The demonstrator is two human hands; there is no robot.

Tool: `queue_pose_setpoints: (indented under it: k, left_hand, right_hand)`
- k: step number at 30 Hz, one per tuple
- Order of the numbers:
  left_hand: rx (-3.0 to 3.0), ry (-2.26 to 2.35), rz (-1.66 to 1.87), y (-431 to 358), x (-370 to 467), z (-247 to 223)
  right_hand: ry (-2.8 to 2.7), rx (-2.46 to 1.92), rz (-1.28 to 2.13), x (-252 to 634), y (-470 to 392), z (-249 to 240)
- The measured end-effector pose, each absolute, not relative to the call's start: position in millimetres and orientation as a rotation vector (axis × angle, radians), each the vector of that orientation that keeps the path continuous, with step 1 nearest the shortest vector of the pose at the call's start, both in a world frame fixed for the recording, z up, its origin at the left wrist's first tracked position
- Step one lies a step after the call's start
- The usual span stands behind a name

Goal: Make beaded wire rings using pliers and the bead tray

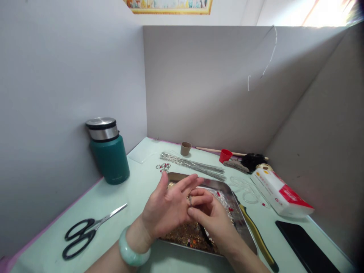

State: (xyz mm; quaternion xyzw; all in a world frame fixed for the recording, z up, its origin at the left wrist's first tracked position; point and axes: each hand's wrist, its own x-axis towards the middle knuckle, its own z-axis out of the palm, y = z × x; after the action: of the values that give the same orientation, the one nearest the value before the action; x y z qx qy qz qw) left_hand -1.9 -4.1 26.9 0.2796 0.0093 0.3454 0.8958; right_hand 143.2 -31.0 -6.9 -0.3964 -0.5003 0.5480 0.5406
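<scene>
My left hand (173, 204) is turned palm up with its fingers stretched out, and a pale green bangle (133, 248) circles its wrist. Against its fingers, my right hand (214, 214) pinches a small silver ring (190, 200) between thumb and fingertips. Whether the ring goes fully round a left finger, I cannot tell. Both hands are over a metal tray (250, 235) of beads (182, 233), sorted by colour into gold-brown and clear or white areas, with a few red ones. A black strip in the tray is partly hidden by my right hand.
Scissors (91, 229) and a green flask (110, 159) are on the left. Behind the tray lie metal wires (193, 165), red-beaded rings (164, 167), a brown cup (185, 148) and a red cup (225, 155). Yellow-green-handled pliers (257, 235), tissues (281, 191) and a black phone (305, 246) are right.
</scene>
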Motion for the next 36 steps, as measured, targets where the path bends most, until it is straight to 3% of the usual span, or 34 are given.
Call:
queue_pose_setpoints:
  k: [7, 21, 36]
  left_hand:
    - [0.649, 0.008, 0.685, -3, -2, 24]
    - [0.575, 0.011, 0.703, -4, -5, 27]
    - [0.562, -0.003, 0.691, -4, -3, 25]
  right_hand:
    - [-1.251, -0.836, 1.475, 144, -34, 0]
    - [-1.088, -0.92, 1.368, 142, -35, 2]
    - [-1.219, -0.826, 1.491, 137, -37, 11]
